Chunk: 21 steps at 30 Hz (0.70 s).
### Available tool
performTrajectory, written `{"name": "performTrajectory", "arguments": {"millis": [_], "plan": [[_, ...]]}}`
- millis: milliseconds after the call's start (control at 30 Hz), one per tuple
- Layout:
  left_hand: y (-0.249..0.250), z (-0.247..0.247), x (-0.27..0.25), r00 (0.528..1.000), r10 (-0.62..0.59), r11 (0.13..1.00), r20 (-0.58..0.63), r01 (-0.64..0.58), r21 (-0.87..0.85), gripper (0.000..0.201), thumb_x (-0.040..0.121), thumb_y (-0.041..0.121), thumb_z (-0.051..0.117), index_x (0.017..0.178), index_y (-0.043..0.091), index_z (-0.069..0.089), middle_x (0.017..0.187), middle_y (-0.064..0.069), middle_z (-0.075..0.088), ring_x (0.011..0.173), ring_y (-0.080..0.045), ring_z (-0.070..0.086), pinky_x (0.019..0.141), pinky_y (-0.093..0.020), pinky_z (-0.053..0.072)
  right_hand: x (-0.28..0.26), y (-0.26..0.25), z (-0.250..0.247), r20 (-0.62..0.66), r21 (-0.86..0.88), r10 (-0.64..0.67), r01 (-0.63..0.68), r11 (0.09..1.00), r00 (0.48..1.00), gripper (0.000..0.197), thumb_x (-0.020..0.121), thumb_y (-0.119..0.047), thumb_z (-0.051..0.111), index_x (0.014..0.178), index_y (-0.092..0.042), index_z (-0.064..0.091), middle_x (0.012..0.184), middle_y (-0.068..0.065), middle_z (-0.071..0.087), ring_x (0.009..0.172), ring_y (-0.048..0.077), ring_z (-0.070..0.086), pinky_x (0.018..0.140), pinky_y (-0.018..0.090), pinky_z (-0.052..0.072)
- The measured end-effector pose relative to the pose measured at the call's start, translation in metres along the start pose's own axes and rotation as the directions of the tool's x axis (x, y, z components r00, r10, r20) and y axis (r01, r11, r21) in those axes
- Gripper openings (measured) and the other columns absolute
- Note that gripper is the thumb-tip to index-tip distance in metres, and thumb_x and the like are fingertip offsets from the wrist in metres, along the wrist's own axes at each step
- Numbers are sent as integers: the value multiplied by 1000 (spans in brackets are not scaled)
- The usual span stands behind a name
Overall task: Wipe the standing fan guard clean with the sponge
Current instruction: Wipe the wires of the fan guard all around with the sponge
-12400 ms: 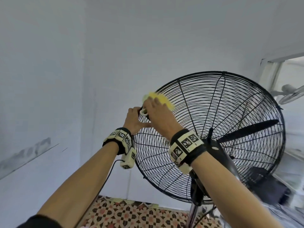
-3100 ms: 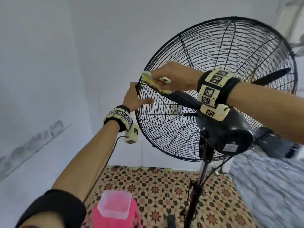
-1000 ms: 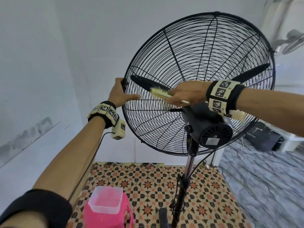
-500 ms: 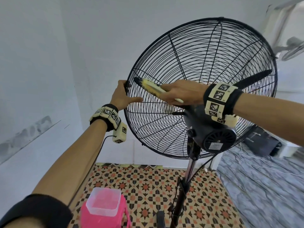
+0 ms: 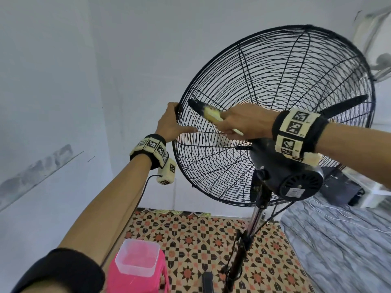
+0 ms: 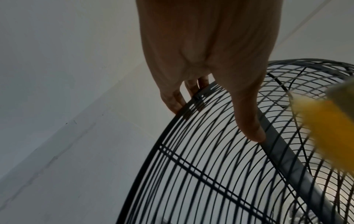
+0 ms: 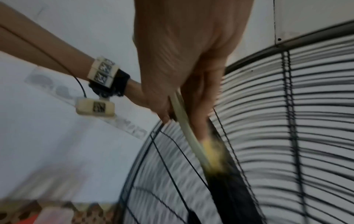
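The black wire fan guard stands tilted on its pole, seen from behind. My left hand grips its left rim, fingers curled over the edge and thumb lying on the wires. My right hand holds a yellow sponge with a pale backing and presses it on the rear wires, a short way right of the left hand. The sponge is blurred in the right wrist view and lies over a dark fan blade inside the guard. The sponge shows at the right edge of the left wrist view.
The fan's motor housing sits under my right wrist, with the chrome pole below. A pink stool carrying a clear plastic tub stands by my left arm. White walls are close on the left; a black bag lies at the right.
The sponge has slid left along the wires toward the rim and come back slightly right. Earlier it was higher on the guard's edge. My left hand has kept its hold on the rim.
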<state>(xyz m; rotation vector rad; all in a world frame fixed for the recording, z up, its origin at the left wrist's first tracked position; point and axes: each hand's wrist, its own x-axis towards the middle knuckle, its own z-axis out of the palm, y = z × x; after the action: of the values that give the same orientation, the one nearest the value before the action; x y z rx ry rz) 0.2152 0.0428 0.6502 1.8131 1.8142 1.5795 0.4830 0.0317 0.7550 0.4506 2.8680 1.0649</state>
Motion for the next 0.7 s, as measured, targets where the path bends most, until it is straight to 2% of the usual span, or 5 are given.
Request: {"name": "performTrajectory", "arguments": {"millis": [100,300,367,500,700], "plan": [[-1,-7,1,998,10,1000,61,-9,-17,101,70,36,96,147,11,36,145,-7,52,127,-23,52,109,-39,44,10,-10,-13,141,1,56,-57,998,988,13,96,-28,62,107,-21,62,100,4,63,78,13,50,63,22,39],[-27,-5,-10,993,-48,988,106,63,-138,92,73,30,95,144,10,41,138,-3,54,123,-23,56,104,-38,49,62,-34,-49,-175,501,194,-83,862,965,58,90,-21,66,137,-20,31,84,2,63,60,10,57,46,25,50],[-40,1,-20,991,-73,980,109,91,-174,87,74,27,95,142,11,43,132,1,55,117,-20,57,98,-36,50,83,-34,-56,-173,553,289,-150,820,941,61,87,-25,71,138,-17,38,99,10,67,74,21,64,60,34,59],[-70,18,-37,978,-149,936,145,187,-299,91,66,32,96,139,16,43,128,1,57,111,-22,63,96,-42,55,125,-34,-47,-105,578,423,-291,763,900,51,86,-23,72,135,-16,61,104,1,65,91,18,60,81,28,49],[-88,36,-49,968,-237,885,79,249,-394,71,76,26,93,131,12,51,126,-2,61,113,-21,61,98,-35,53,168,-57,-4,38,532,434,-386,754,900,34,93,-28,62,123,-12,69,110,3,71,95,21,65,83,25,48]]}}
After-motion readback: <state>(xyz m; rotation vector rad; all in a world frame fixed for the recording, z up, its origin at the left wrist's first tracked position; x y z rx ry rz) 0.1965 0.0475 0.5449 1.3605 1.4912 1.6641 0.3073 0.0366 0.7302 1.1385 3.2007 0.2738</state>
